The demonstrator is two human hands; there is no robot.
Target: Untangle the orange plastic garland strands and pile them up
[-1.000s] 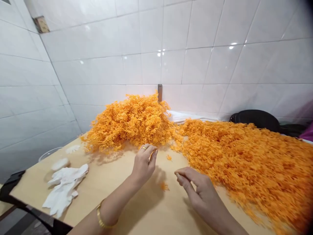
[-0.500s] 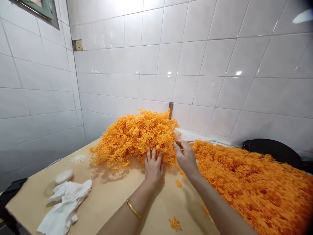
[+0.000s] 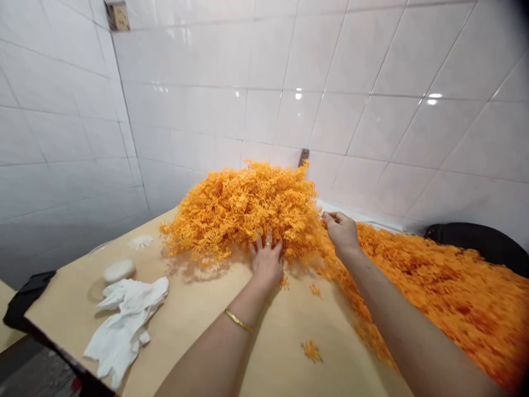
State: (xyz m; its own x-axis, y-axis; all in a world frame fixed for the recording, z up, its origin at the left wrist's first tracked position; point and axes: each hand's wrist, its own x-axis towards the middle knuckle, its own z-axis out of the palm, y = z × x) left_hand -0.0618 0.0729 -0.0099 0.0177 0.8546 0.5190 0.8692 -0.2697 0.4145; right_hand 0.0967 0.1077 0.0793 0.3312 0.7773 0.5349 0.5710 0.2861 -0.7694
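A tall heap of orange plastic sprigs (image 3: pixel 243 207) sits at the back of a tan table (image 3: pixel 198 325). My left hand (image 3: pixel 266 259), with a ring and a gold bracelet, lies with fingers spread against the heap's front edge. My right hand (image 3: pixel 342 231) is at the heap's right side, fingers curled in among the sprigs; what they hold is hidden. A wider, flatter spread of orange sprigs (image 3: pixel 446 292) covers the table's right side under my right forearm.
White cloth gloves (image 3: pixel 126 325) lie near the table's left front edge, with a white pad (image 3: pixel 119 270) and a white floret (image 3: pixel 141 241) beyond them. Loose orange bits (image 3: pixel 312 350) dot the tabletop. A black object (image 3: pixel 479 242) sits at the back right. Tiled walls close the corner.
Both hands moved from the bare tabletop forward to the tall heap. The left hand opened flat against it and the right hand reached into its right side.
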